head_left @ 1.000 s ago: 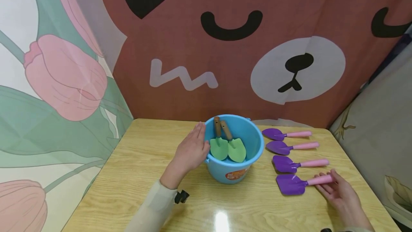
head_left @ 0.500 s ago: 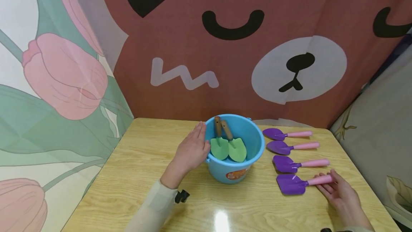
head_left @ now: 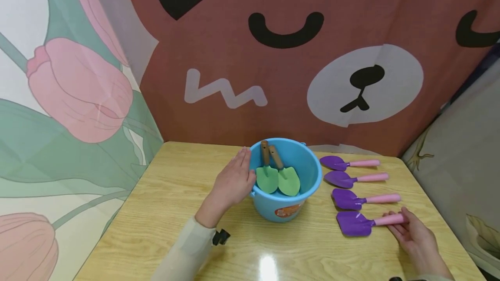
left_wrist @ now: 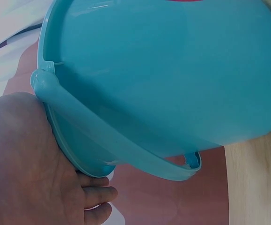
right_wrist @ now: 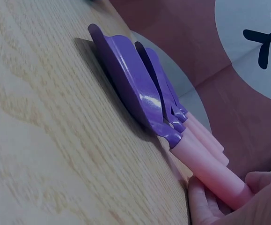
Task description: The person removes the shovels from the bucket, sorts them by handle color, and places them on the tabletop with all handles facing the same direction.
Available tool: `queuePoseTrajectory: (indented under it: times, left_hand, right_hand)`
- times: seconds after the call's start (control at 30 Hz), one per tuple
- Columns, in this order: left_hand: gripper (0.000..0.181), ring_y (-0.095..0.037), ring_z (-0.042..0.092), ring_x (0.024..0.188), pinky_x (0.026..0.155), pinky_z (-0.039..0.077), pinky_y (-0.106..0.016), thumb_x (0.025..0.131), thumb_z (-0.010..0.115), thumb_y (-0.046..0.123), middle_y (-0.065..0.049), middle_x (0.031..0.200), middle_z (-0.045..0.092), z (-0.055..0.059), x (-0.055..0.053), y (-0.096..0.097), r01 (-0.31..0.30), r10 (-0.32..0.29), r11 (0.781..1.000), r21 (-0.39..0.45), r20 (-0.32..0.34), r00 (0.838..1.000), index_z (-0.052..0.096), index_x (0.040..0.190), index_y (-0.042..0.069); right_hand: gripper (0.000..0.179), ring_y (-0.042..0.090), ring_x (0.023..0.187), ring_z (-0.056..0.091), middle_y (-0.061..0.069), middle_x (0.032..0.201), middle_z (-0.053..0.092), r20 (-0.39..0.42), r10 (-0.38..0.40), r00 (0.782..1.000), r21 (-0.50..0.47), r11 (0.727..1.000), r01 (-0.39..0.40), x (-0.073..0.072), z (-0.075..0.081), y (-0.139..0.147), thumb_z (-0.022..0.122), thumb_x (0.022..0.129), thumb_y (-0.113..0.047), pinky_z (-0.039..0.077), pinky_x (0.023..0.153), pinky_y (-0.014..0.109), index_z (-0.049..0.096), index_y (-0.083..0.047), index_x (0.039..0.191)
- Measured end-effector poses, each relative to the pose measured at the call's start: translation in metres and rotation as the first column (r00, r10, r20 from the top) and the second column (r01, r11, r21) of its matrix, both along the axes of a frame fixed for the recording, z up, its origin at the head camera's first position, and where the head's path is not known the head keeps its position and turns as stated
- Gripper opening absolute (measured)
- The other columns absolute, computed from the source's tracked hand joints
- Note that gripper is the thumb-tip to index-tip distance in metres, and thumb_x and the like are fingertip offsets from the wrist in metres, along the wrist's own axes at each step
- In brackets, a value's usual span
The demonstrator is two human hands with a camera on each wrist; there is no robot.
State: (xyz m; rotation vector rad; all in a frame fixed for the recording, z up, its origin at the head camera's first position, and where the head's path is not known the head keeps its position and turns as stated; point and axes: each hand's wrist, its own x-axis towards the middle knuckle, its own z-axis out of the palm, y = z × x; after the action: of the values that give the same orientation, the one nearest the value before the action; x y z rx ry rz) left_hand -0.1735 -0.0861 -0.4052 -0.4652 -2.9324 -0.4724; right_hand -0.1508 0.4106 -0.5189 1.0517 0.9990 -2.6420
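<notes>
Only head view shows green trowels [head_left: 267,180] inside bucket [head_left: 265,208].

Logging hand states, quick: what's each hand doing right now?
Left hand: open, against the blue bucket.
Right hand: holding the nearest purple trowel by its pink handle.

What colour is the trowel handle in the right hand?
The trowel handle is pink; the right wrist view shows it best.
</notes>
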Motion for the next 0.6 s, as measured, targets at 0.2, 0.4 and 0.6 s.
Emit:
queuePoseTrajectory:
  times: [0.2,0.4,0.6]
  left_hand:
    - [0.066,-0.023,0.012,0.156,0.125,0.02,-0.04,0.106,0.029,0.037,-0.012,0.169,0.017,0.0008,-0.0006,-0.0003,-0.002,0.002,1.0,0.001,0.004,1.0,0.02,0.16,0.001]
    - [0.066,-0.024,0.013,0.156,0.125,0.02,-0.041,0.106,0.029,0.037,-0.012,0.169,0.017,0.0003,-0.001,0.0001,0.004,-0.004,1.0,-0.004,0.0,1.0,0.02,0.16,0.0]
    - [0.066,-0.023,0.012,0.156,0.125,0.02,-0.041,0.106,0.029,0.037,-0.011,0.169,0.015,-0.0003,0.0001,0.0,0.001,-0.001,1.0,-0.001,0.009,1.0,0.019,0.161,0.001]
  right_hand:
    - [0.027,0.027,0.074,0.076,0.012,0.075,0.074,-0.007,-0.02,1.0,0.009,1.0,0.02,-0.0016,-0.0035,0.0013,0.06,0.1,-0.027,0.063,0.076,0.039,0.066,-0.014,0.078]
    - [0.028,0.023,0.073,0.075,0.011,0.072,0.074,0.011,-0.054,0.998,0.054,0.997,0.054,-0.0005,-0.0032,0.003,0.064,0.098,-0.029,0.063,0.072,0.037,0.067,-0.014,0.074]
    - [0.031,0.017,0.071,0.073,0.007,0.069,0.072,0.035,-0.076,0.996,0.13,0.989,0.071,0.0005,-0.0019,0.0068,0.067,0.095,-0.032,0.063,0.07,0.033,0.068,-0.018,0.067]
